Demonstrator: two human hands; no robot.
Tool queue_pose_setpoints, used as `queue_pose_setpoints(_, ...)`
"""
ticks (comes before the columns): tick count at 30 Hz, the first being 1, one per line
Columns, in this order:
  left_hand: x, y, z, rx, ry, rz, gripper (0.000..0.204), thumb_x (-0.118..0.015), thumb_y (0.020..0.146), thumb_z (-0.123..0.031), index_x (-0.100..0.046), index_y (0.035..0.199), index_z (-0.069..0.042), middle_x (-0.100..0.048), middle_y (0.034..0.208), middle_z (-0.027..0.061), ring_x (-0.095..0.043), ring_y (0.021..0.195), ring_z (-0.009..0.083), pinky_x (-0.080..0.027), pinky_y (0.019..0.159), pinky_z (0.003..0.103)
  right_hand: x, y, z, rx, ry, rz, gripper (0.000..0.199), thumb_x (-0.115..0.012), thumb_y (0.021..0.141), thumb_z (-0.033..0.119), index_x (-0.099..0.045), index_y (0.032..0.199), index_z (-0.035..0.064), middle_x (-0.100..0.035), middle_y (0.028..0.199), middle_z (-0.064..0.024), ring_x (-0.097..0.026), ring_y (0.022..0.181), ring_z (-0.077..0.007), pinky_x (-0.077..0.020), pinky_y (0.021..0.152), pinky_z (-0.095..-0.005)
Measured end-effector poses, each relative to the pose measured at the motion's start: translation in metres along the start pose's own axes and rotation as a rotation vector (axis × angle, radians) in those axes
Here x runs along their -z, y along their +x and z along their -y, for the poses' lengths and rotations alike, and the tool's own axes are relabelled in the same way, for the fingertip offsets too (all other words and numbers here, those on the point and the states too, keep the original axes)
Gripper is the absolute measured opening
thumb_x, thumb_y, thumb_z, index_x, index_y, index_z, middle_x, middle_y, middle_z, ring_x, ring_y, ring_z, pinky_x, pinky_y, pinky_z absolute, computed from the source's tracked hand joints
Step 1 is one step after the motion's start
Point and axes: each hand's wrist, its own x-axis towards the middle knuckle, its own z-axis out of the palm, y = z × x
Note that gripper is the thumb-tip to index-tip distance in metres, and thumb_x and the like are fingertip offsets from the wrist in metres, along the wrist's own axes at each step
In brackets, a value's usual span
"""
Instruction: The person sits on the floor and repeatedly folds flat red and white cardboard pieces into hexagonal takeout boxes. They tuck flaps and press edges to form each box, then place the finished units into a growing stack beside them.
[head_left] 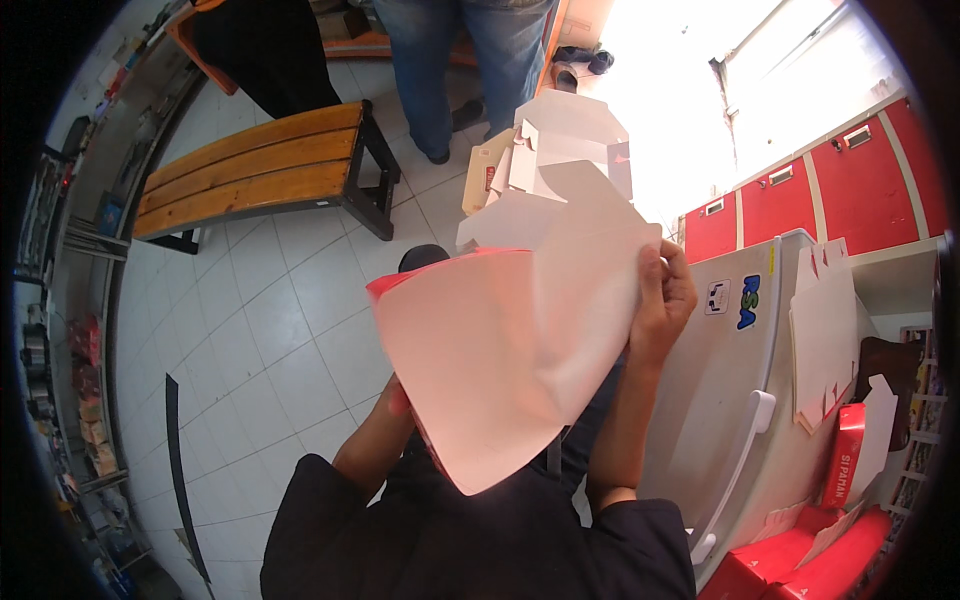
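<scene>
A large cardboard box blank (470,340), pale on the face toward me and red on its other side, is held up in front of my chest. It is bent, with a crease down the middle and one flap rising at the top. My right hand (667,295) pinches its right edge, thumb on the near face. At the lower left edge my left hand (398,398) holds the blank; most of its fingers are hidden behind it. Just beyond stand more pale cardboard boxes (580,125), partly open, next to a smaller cream carton (486,170).
A wooden bench (260,165) stands at the left on the tiled floor (260,330). Another person's jeans (430,60) show at the far side. To my right lies a white fridge (700,370), with flat blanks (825,330) and red boxes (800,560) beside it. Red cabinets (830,175) are beyond.
</scene>
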Motion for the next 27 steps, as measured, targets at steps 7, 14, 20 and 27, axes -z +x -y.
queue_pose_setpoints(7,0.000,-0.002,0.001,0.002,-0.012,-0.001,0.076,-0.085,0.069,-0.022,-0.050,0.133,-0.003,-0.055,0.130,0.0130,-0.051,0.121,0.0270,-0.041,0.103,0.042,0.003,0.003,0.015,0.031,-0.029,0.011,0.019,-0.061,0.098,0.015,-0.065,0.097,-0.0030,-0.067,0.079,-0.0015,-0.054,0.065,-0.0015,-0.0369,0.054,-0.0169)
queue_pose_setpoints(14,-0.005,-0.006,0.010,-0.001,-0.084,0.002,0.078,-0.085,0.068,-0.024,-0.048,0.134,-0.003,-0.053,0.133,0.0140,-0.049,0.124,0.0288,-0.038,0.105,0.043,-0.013,0.000,-0.009,-0.197,0.130,0.094,0.019,-0.058,0.101,0.018,-0.066,0.098,0.0006,-0.063,0.081,0.0032,-0.055,0.073,-0.0030,-0.0394,0.062,-0.0179)
queue_pose_setpoints(20,-0.013,0.001,0.022,-0.010,-0.164,0.017,0.080,-0.085,0.068,-0.026,-0.047,0.135,-0.003,-0.050,0.136,0.0148,-0.047,0.126,0.0303,-0.036,0.107,0.044,-0.039,-0.030,-0.057,-0.431,0.082,0.336,0.031,-0.056,0.101,0.025,-0.068,0.111,-0.0016,-0.067,0.093,-0.0018,-0.057,0.090,-0.0084,-0.0464,0.082,-0.0250)
queue_pose_setpoints(27,-0.012,0.005,0.023,-0.027,-0.189,0.018,0.082,-0.085,0.068,-0.028,-0.046,0.136,-0.004,-0.048,0.139,0.0159,-0.045,0.129,0.0320,-0.034,0.109,0.045,-0.027,-0.026,-0.098,-0.404,0.024,0.283,0.035,-0.054,0.101,0.026,-0.064,0.113,-0.0065,-0.067,0.085,-0.0042,-0.058,0.078,-0.0096,-0.0478,0.071,-0.0253)
